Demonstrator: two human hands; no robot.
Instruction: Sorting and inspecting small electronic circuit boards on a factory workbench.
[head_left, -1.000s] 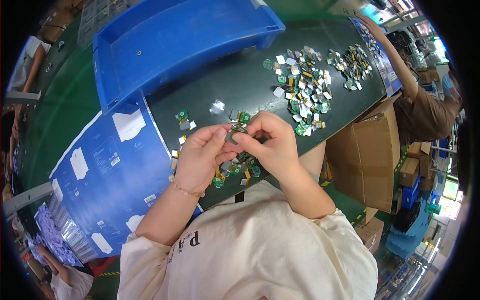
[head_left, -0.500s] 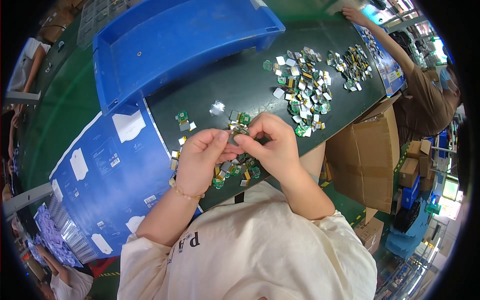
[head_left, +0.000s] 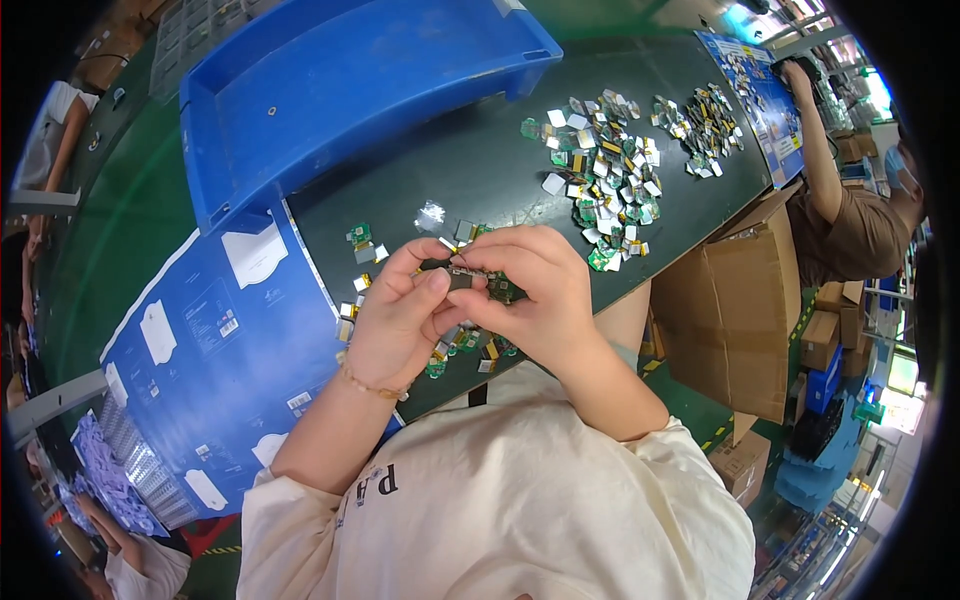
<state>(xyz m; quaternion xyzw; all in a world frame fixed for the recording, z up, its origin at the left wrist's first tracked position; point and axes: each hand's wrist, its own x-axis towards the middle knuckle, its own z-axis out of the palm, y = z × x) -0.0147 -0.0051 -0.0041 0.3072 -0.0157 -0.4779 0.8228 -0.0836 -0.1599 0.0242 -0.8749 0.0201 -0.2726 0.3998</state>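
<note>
Between my fingertips, above the dark table, is a small circuit board (head_left: 466,279) with a flat grey piece on it. My left hand (head_left: 398,305) pinches its left side between thumb and fingers. From the right, my right hand (head_left: 540,285) closes on the same board, fingers curled. Fingers hide much of it, and a short dark piece shows by the left fingertips. Under and around my hands lie several loose boards (head_left: 463,342) with silver and yellow parts. One green board (head_left: 360,236) lies left of them, near a crumpled clear scrap (head_left: 430,216).
A big blue bin (head_left: 205,150) stands at the back left. Printed blue sheets (head_left: 215,350) cover the table's left. Piles of boards (head_left: 605,175) (head_left: 708,130) lie to the right. A cardboard box (head_left: 725,330) stands by the right edge; beyond it sits a co-worker (head_left: 850,230).
My fingers have shifted around the board, and its grey flat piece now shows more, with a dark piece by my left fingertips. The co-worker's arm has drawn back to the right.
</note>
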